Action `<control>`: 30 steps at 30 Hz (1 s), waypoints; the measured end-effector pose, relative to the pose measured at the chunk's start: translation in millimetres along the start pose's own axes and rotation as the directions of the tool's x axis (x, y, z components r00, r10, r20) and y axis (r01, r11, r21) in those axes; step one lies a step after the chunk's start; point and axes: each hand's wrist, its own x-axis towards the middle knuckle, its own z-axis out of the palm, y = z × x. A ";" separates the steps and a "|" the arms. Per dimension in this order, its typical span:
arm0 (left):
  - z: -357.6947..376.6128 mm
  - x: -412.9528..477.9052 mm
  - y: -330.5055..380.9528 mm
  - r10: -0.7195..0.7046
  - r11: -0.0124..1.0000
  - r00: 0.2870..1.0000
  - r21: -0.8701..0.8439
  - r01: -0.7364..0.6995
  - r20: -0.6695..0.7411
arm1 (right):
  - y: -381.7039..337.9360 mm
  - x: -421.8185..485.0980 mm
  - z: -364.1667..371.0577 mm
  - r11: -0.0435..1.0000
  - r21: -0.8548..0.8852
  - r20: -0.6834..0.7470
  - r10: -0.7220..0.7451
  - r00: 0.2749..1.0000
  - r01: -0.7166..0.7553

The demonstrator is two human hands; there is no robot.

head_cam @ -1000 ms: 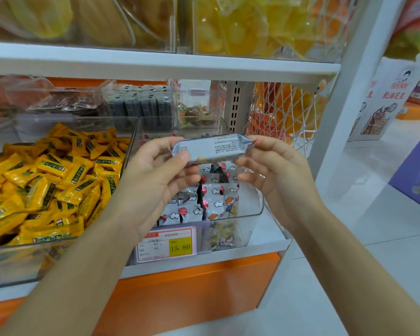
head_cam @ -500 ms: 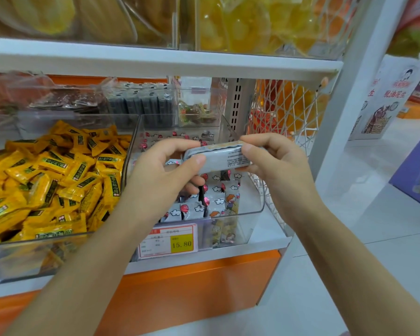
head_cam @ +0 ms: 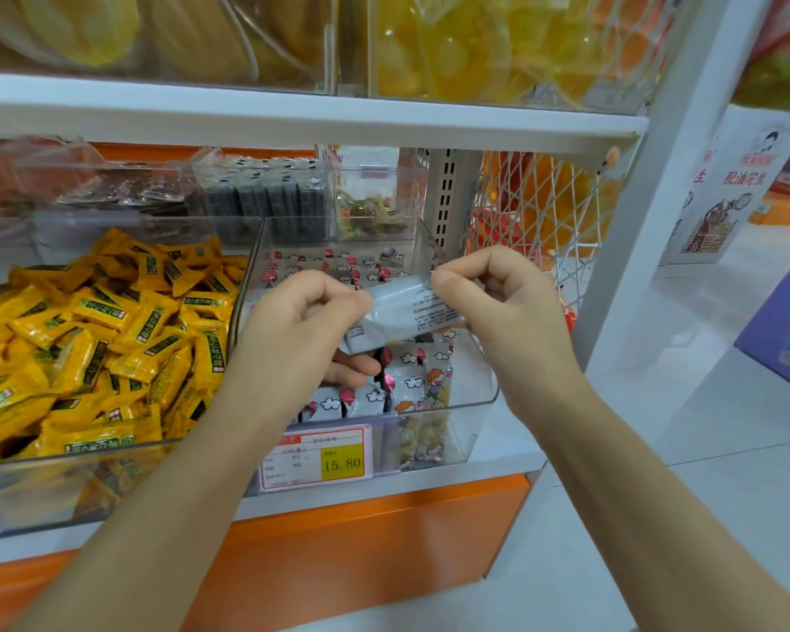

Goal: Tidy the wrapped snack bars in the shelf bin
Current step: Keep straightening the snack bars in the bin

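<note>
The left hand (head_cam: 302,321) pinches the lower left end of a silver-grey wrapped snack bar (head_cam: 407,312) between thumb and forefinger. Its other fingers curl underneath, and their tips show below the wrapper. The right hand (head_cam: 498,303) grips the opposite, higher end with its thumb on top and its fingers bent round the crimped edge. Held at both ends, the snack bar hangs taut and tilted above the shelf bin (head_cam: 486,394), with the small-print back of the wrapper facing the camera. This two-handed hold probably lets the person straighten or turn the bar so it goes in facing the same way as the others.

Directly beneath, the wrapped snack bars (head_cam: 407,380) stand on edge in rows inside the clear shelf bin, cartoon clouds and red balloons facing forward. That arrangement packs them tightly and keeps their fronts readable. The right-hand part of the bin near the front shows bare floor, so that is likely where the held bar belongs.

A price tag (head_cam: 320,456) marked 15.80 sits on the bin's front wall, where shoppers can see it. Just to the left, a second clear bin holds a loose heap of yellow candies (head_cam: 110,321). Behind both, dark grey packets (head_cam: 265,198) fill smaller clear boxes under the white upper shelf (head_cam: 293,116). A white mesh panel (head_cam: 543,221) closes the shelf end on the right.
</note>
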 end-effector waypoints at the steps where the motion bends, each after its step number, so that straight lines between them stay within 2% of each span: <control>1: -1.3 0.5 0.2 -0.007 1.000 1.000 -0.009 0.007 0.011 | 0.2 0.2 -0.4 1.000 0.012 0.001 0.002 1.000 -0.002; 6: -2.8 0.5 1.0 -0.018 0.997 0.998 -0.070 0.022 0.059 | -0.6 1.1 -2.3 0.992 0.114 0.001 0.048 0.999 -0.048; 9: 1.8 -0.7 0.0 0.033 0.999 0.997 -0.022 -0.032 0.068 | 0.7 3.1 -3.3 0.987 0.137 -0.021 0.083 0.996 -0.080; 10: 3.1 -0.4 -1.0 0.050 0.999 0.997 0.008 -0.050 0.052 | 0.7 3.7 -4.3 0.981 0.166 0.008 0.100 0.995 -0.100; 13: 5.6 3.1 -4.2 0.055 0.996 0.998 0.077 -0.054 -0.023 | 1.8 4.6 -16.0 0.931 0.314 0.217 0.121 0.969 -0.187; 15: 9.6 5.2 -5.3 0.023 0.997 0.999 0.069 -0.020 -0.043 | 1.5 4.7 -25.4 0.944 0.280 0.304 0.086 0.949 -0.175; 16: 12.8 5.1 -4.9 0.009 0.998 0.999 0.057 -0.006 -0.044 | 0.6 4.4 -29.0 0.962 0.235 0.298 0.063 0.952 -0.137; 18: 21.3 4.5 -4.1 0.018 0.998 0.999 0.066 -0.016 -0.037 | -1.1 4.8 -34.3 0.984 0.167 0.197 0.036 0.980 -0.069; 20: 27.0 5.1 -4.9 0.099 0.975 0.994 0.204 -0.089 -0.038 | -2.0 7.2 -40.4 0.984 0.171 0.034 0.047 0.998 -0.052; 22: 28.6 5.9 -8.3 0.208 0.869 0.978 0.455 -0.194 0.020 | -0.7 10.0 -47.9 0.988 0.148 -0.085 0.059 0.995 -0.046; 25: 31.8 5.2 -18.0 0.242 0.574 0.940 0.746 -0.339 0.240 | 3.3 10.5 -49.6 0.998 0.038 -0.138 0.053 0.989 -0.048; 27: 35.5 3.8 -23.7 0.186 0.441 0.926 0.814 -0.378 0.329 | 4.8 10.5 -47.7 0.998 -0.060 -0.150 0.020 0.988 -0.029; 30: 37.9 5.2 -29.1 0.155 0.331 0.908 0.846 -0.418 0.388 | 2.8 10.5 -45.2 0.989 -0.147 -0.157 -0.021 0.987 -0.003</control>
